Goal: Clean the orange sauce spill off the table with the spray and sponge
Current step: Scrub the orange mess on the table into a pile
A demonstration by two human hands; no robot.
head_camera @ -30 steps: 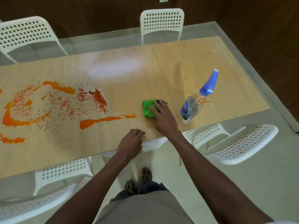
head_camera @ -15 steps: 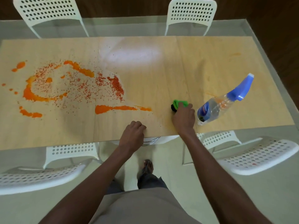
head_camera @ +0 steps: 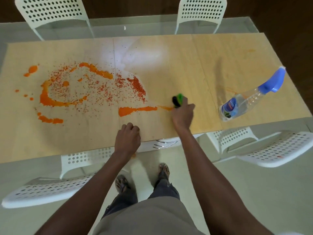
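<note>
Most of the orange sauce spill lies untouched at about nine o'clock on the table: a broken ring of thick streaks with a scatter of red-orange specks inside and around it, and a separate long streak running toward the centre, just this side of the ring. At roughly six o'clock, near the front edge, the left hand rests on the wood with its fingers curled under and holding nothing, much as it did a second ago. What has changed is to its right: the right hand, which a second ago was only closing over the green sponge near the spray bottle, now grips it and has carried it leftward, so the sponge sits at the thin right-hand tail of the long streak. That suggests wiping is just starting, from the streak's near end inward. At about three o'clock the spray bottle, clear with a blue trigger head, stands well apart from both hands. Whether the spill has been sprayed I cannot tell, though the wood around it looks faintly darker.
</note>
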